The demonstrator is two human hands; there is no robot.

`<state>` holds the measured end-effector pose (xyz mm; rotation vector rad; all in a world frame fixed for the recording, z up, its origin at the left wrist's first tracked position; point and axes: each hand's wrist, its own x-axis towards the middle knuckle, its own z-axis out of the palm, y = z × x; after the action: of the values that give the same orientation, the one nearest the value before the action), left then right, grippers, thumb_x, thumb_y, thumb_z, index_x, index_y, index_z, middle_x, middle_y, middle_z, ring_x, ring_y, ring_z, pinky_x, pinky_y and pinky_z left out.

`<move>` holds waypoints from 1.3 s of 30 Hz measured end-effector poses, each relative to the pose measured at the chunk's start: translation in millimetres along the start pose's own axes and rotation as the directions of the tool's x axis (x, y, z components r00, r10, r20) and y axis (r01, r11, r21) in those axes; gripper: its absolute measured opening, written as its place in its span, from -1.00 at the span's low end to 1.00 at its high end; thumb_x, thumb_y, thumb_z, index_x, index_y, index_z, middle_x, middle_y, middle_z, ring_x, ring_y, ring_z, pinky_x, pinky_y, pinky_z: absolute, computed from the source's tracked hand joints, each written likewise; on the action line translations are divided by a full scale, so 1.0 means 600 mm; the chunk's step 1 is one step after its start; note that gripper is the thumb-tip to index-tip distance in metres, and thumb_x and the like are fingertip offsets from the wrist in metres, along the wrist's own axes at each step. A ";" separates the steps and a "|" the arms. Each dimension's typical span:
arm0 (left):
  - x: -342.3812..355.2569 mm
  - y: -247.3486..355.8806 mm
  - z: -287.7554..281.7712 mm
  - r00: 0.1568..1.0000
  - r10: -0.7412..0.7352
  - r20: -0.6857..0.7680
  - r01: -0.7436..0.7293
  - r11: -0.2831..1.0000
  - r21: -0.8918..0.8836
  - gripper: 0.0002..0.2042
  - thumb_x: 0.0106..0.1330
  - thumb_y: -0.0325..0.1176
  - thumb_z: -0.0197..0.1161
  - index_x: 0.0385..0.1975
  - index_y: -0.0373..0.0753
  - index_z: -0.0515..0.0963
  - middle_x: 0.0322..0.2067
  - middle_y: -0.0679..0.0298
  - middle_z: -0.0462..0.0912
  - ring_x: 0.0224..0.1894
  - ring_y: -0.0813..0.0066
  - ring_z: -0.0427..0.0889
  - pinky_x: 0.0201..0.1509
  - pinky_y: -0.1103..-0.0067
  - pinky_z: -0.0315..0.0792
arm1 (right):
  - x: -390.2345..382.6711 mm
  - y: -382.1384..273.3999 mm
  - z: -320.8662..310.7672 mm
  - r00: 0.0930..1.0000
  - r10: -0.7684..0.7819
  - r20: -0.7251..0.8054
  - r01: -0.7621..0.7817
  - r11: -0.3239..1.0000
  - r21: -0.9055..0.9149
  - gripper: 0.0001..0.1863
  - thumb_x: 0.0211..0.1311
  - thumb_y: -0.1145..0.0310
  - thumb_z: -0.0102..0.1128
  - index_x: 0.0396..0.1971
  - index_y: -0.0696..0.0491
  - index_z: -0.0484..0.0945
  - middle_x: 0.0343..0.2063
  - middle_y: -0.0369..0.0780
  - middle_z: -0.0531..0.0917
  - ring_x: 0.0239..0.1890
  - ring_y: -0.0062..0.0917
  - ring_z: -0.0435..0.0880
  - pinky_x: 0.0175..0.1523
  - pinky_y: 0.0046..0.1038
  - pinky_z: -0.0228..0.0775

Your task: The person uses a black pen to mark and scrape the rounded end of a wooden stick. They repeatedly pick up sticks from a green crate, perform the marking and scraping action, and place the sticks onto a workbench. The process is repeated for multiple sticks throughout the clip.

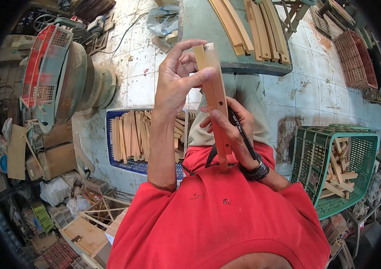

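My left hand point(179, 78) grips the upper end of a narrow wooden slat point(216, 96) held upright in front of my chest. The slat has a small hole near its middle and runs down toward my red shirt. My right hand point(233, 130) holds the slat's lower part with the thumb across it, and also holds a black pen point(243, 134) that points down along the wrist. A dark watch sits on my right wrist.
A blue crate point(112, 148) of wooden pieces lies on the floor at left centre. A green basket point(307, 157) with wood offcuts stands at right. A green workbench point(199, 27) ahead carries curved wooden strips point(253, 27). Boxes, a red basket point(354, 58) and clutter line the sides.
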<state>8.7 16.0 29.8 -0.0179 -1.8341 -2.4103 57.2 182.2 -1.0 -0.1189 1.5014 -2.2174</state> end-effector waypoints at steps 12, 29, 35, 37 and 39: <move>-0.009 0.018 0.001 0.992 0.114 0.061 -0.115 0.993 0.011 -0.45 0.05 -0.69 0.40 0.10 -0.32 0.42 -0.14 0.17 0.60 -0.02 0.49 0.56 0.12 0.56 0.43 | -0.014 -0.005 0.010 0.999 -0.039 -0.034 0.034 0.990 -0.140 -0.66 0.32 0.27 0.21 -0.05 0.19 0.50 -0.54 -0.29 0.68 -0.53 -0.78 0.52 -0.43 -0.65 0.36; -0.014 0.021 0.002 0.998 0.046 0.046 -0.045 0.999 -0.018 -0.45 0.02 -0.64 0.44 0.08 -0.28 0.44 -0.09 0.16 0.58 0.00 0.48 0.55 0.13 0.53 0.42 | -0.015 -0.002 0.002 0.999 -0.027 0.023 0.029 0.995 -0.093 -0.66 0.30 0.24 0.24 -0.07 0.16 0.53 -0.55 -0.31 0.65 -0.54 -0.77 0.52 -0.43 -0.64 0.35; -0.020 0.023 0.019 1.000 -0.015 -0.010 0.015 0.997 -0.078 -0.43 0.13 -0.58 0.40 0.17 -0.31 0.34 -0.07 0.15 0.58 0.01 0.47 0.55 0.13 0.56 0.43 | -0.015 0.009 0.002 0.998 -0.056 -0.035 0.049 0.985 -0.164 -0.67 0.28 0.24 0.26 -0.09 0.16 0.55 -0.59 -0.33 0.60 -0.57 -0.78 0.47 -0.48 -0.63 0.29; -0.028 0.022 0.020 0.992 -0.123 -0.015 0.122 0.989 -0.085 -0.49 0.20 -0.47 0.38 0.14 -0.37 0.35 -0.10 0.15 0.59 -0.02 0.45 0.58 0.07 0.52 0.48 | -0.016 0.008 0.003 0.995 -0.081 -0.055 0.069 0.978 -0.195 -0.66 0.27 0.25 0.27 -0.10 0.17 0.55 -0.61 -0.33 0.59 -0.58 -0.78 0.45 -0.49 -0.63 0.27; -0.034 0.029 0.029 0.980 -0.200 -0.018 0.194 0.967 -0.165 -0.54 0.26 -0.38 0.35 0.09 -0.39 0.35 -0.15 0.16 0.60 -0.08 0.44 0.60 -0.01 0.50 0.52 | -0.018 0.007 0.003 0.994 -0.093 -0.060 0.076 0.967 -0.243 -0.66 0.25 0.26 0.28 -0.11 0.19 0.55 -0.62 -0.32 0.58 -0.59 -0.77 0.43 -0.49 -0.62 0.26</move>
<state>29.8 30.1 49.5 0.2003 -1.6933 -2.6701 68.6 183.7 -1.9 -0.1849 1.8324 -2.1151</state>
